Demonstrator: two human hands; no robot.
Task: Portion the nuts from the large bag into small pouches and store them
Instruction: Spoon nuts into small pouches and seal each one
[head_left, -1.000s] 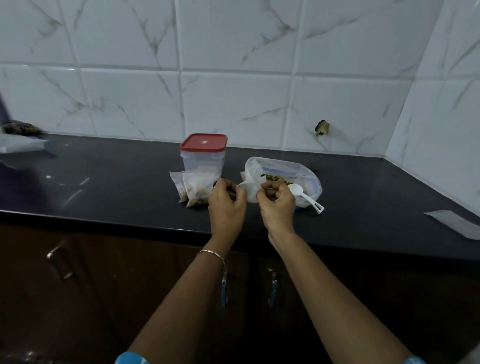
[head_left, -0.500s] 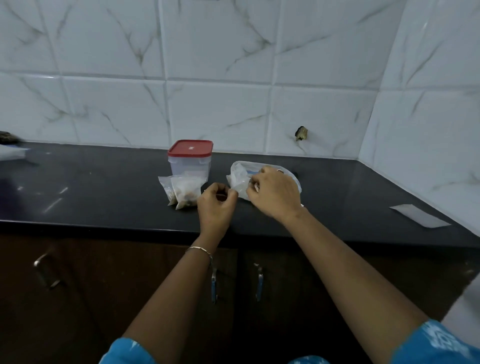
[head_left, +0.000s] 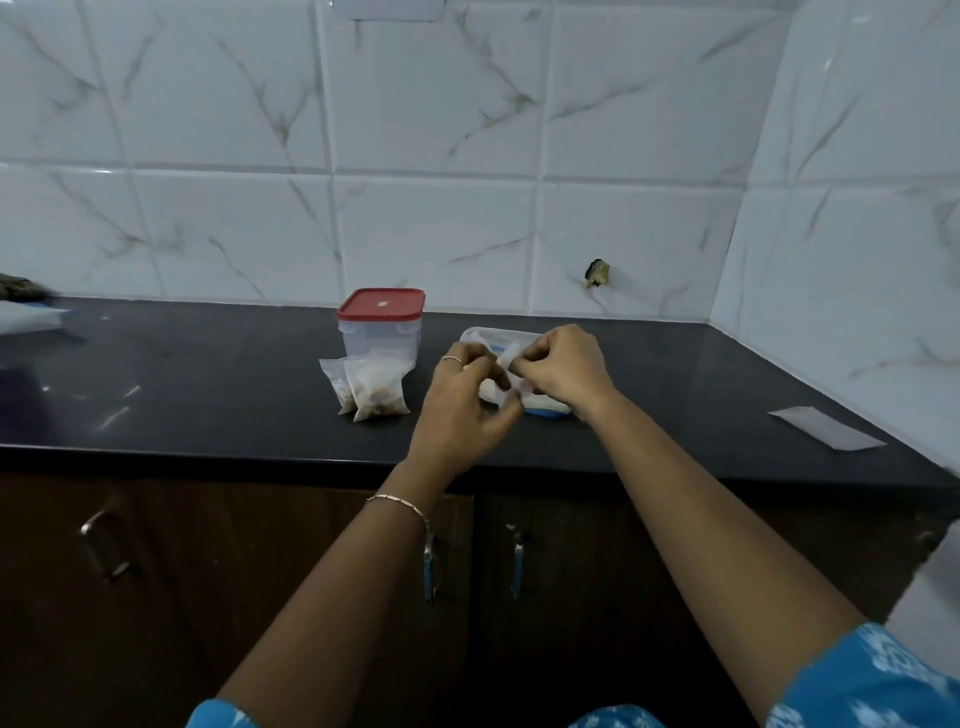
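The counter's (head_left: 208, 374) front edge runs at 6 o'clock of both hands, with a wide dark stretch toward 9 o'clock and the tiled corner at 3. The left hand (head_left: 462, 410) and right hand (head_left: 563, 371) each pinch a small pouch (head_left: 492, 388) over the large bag (head_left: 485, 336). At 9 o'clock, two filled pouches (head_left: 376, 389) of brownish nuts lean against a red-lidded container (head_left: 379, 332).

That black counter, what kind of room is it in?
Most likely a home kitchen: the black countertop runs along white marble-look wall tiles, brown cabinet doors with metal handles sit under it, and a red-lidded plastic container stands on it.
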